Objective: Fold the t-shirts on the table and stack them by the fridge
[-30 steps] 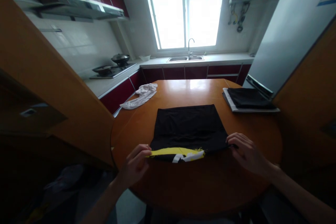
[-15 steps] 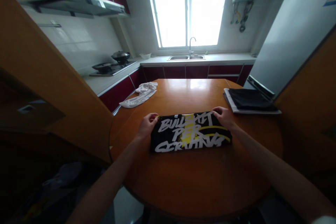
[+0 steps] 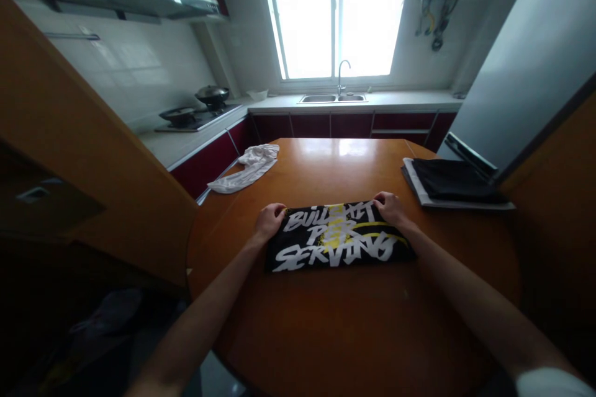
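Observation:
A black folded cloth [image 3: 339,236] with white lettering and yellow marks lies on the brown wooden table [image 3: 354,329], in front of me. My left hand [image 3: 271,220] pinches its far left corner between thumb and fingers. At the far right corner, my right hand [image 3: 389,206] grips the cloth's edge the same way. The near edge of the cloth rests on the table.
A crumpled white cloth [image 3: 249,169] lies at the table's far left edge. Folded black and white items [image 3: 456,181] are stacked at the right. Beyond the table are a sink [image 3: 333,98], a stove with pans [image 3: 195,116] and a fridge [image 3: 516,62].
Both hands have drawn slightly closer together, still holding the far corners. The lowest line of lettering shows more fully. The whole view has shifted a little.

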### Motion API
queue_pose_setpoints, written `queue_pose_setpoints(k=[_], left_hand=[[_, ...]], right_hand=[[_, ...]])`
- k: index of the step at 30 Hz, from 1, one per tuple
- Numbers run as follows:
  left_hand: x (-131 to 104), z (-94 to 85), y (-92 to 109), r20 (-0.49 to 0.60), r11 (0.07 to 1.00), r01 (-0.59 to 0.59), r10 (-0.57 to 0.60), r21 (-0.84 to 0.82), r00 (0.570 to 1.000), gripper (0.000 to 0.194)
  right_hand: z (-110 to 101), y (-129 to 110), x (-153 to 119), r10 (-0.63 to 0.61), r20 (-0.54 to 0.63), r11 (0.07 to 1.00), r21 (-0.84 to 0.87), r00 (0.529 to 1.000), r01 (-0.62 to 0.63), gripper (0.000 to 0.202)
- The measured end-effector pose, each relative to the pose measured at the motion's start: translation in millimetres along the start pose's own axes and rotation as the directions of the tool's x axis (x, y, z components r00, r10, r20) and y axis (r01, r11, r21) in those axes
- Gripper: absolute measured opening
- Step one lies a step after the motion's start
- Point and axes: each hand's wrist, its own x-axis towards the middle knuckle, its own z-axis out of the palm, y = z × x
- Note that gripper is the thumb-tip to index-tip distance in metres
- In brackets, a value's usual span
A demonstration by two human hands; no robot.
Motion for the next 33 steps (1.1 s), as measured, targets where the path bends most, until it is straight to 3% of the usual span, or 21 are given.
queue_pose_setpoints(k=[3, 5, 8, 10, 13, 16, 22, 28, 33], left_hand=[[-7.8, 2.5, 11.6, -0.065, 0.994, -0.063, 0.069, 0.090, 0.996, 0.029], [-18.4, 8.1, 29.9, -0.036, 0.971, -0.164, 0.173, 0.173, 0.984, 0.034], [-40.9, 28.4, 62.3, 0.157, 0.907, -0.341, 0.309, 0.248, 0.938, 0.043], [-56.8, 44.9, 76.7, 0.275, 0.874, -0.392, 0.317, 0.287, 0.908, 0.051], [-72.3, 59.9, 82.5, 0.359, 0.855, -0.392, 0.267, 0.340, 0.894, 0.058], [-71.1, 59.4, 84.1, 0.388, 0.852, -0.389, 0.246, 0.350, 0.888, 0.061], [-56.5, 62.4, 97.4, 0.346, 0.847, -0.395, 0.274, 0.356, 0.898, 0.063], [-60.5, 77.4, 87.2, 0.348, 0.851, -0.365, 0.236, 0.377, 0.908, 0.061], [-57.6, 72.2, 88.9, 0.330, 0.868, -0.363, 0.252, 0.340, 0.910, 0.060]], right_hand=[[-0.7, -13.9, -15.6, -0.118, -0.110, 0.987, -0.117, 0.987, 0.105, 0.030], [1.0, -30.8, -32.9, -0.221, -0.110, 0.965, -0.166, 0.969, 0.201, 0.037], [14.0, -58.6, -63.3, -0.307, 0.048, 0.927, -0.213, 0.950, 0.310, 0.048], [26.9, -70.7, -80.9, -0.308, 0.187, 0.904, -0.249, 0.933, 0.348, 0.056], [40.1, -76.1, -94.3, -0.251, 0.327, 0.897, -0.276, 0.911, 0.346, 0.062], [39.2, -75.5, -91.0, -0.215, 0.356, 0.906, -0.275, 0.909, 0.322, 0.064], [32.7, -69.6, -71.6, -0.194, 0.243, 0.916, -0.302, 0.950, 0.264, 0.063], [38.3, -56.9, -69.4, -0.132, 0.243, 0.922, -0.325, 0.961, 0.208, 0.064], [30.8, -48.5, -63.6, -0.126, 0.162, 0.918, -0.355, 0.979, 0.177, 0.064]])
